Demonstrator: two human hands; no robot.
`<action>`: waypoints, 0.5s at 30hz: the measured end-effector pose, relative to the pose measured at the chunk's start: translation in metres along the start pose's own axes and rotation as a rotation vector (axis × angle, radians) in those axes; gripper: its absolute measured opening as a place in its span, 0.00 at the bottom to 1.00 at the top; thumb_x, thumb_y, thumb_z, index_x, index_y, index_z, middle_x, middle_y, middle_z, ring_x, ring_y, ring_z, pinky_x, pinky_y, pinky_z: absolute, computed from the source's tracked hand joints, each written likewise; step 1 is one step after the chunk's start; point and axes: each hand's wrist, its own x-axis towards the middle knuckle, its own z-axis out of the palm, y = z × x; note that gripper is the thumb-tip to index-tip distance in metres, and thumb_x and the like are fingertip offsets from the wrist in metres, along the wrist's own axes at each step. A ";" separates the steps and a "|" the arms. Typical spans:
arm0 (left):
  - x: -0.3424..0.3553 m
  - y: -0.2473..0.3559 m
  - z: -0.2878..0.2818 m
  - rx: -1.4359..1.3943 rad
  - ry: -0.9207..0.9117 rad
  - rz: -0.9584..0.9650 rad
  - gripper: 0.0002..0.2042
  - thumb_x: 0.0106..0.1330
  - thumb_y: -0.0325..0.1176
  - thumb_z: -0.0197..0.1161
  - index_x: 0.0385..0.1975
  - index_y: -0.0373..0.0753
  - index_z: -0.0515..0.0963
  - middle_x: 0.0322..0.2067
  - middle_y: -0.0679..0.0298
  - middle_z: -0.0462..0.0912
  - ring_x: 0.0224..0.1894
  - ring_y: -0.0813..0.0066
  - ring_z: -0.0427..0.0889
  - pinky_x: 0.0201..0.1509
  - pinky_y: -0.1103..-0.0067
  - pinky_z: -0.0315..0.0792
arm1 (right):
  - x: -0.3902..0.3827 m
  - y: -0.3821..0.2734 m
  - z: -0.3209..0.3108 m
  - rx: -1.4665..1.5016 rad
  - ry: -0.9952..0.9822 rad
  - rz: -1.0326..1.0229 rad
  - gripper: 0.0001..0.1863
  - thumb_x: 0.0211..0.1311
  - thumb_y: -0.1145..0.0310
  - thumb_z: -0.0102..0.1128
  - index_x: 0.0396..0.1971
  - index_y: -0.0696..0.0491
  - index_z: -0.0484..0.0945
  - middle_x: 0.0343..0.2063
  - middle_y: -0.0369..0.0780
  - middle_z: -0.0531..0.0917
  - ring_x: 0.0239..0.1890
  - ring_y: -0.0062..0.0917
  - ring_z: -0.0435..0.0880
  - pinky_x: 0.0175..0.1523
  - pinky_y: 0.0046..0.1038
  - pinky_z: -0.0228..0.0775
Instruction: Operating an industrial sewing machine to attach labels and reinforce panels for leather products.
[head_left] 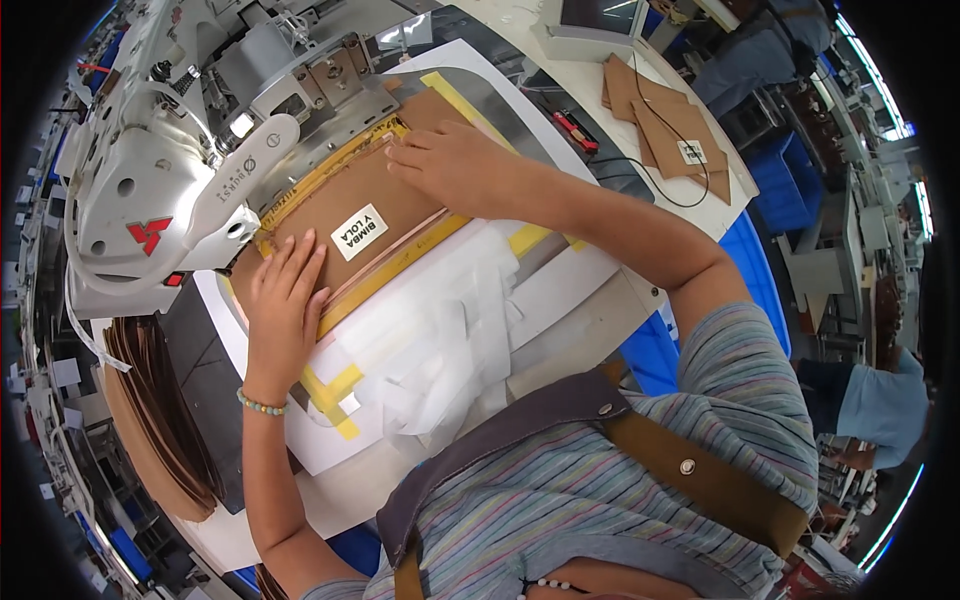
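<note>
A brown flat panel (318, 238) with a white printed label lies in a yellow-edged frame beside the sewing machine's metal clamp. My left hand (285, 310) rests palm down on the panel's left end, its fingers stretched out and slightly apart. Across the panel's upper right part lies my right hand (460, 172), with its fingertips touching the surface near the yellow strip (365, 140) along the machine. Neither hand visibly grasps anything. Below the frame, translucent white strips (440, 330) are bunched on the white sheet.
The white sewing machine (140, 205) with its rounded arm stands at upper left. A stack of brown panels (160, 420) leans at lower left. More brown pieces (680, 135) lie at upper right, past a red tool (575, 132) and a black cable. Blue bins (785, 180) stand beyond.
</note>
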 end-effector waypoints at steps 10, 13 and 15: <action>0.012 0.009 0.006 -0.107 -0.052 -0.028 0.29 0.72 0.31 0.65 0.73 0.41 0.72 0.77 0.62 0.68 0.78 0.51 0.65 0.78 0.61 0.62 | -0.002 -0.010 0.007 -0.083 0.139 -0.002 0.28 0.65 0.73 0.61 0.66 0.61 0.76 0.67 0.44 0.79 0.66 0.32 0.77 0.64 0.36 0.72; 0.014 0.010 0.006 -0.098 -0.034 -0.031 0.28 0.71 0.32 0.66 0.71 0.39 0.73 0.76 0.60 0.69 0.76 0.51 0.67 0.77 0.61 0.64 | 0.000 -0.010 0.008 -0.077 0.139 -0.007 0.28 0.64 0.74 0.62 0.65 0.62 0.76 0.66 0.45 0.79 0.66 0.33 0.77 0.63 0.36 0.72; 0.017 0.012 0.006 -0.081 -0.009 -0.029 0.27 0.71 0.34 0.67 0.69 0.38 0.74 0.74 0.58 0.71 0.75 0.50 0.69 0.75 0.61 0.66 | 0.001 -0.009 0.010 -0.072 0.140 -0.003 0.27 0.64 0.74 0.62 0.64 0.63 0.76 0.66 0.45 0.79 0.66 0.33 0.77 0.62 0.36 0.72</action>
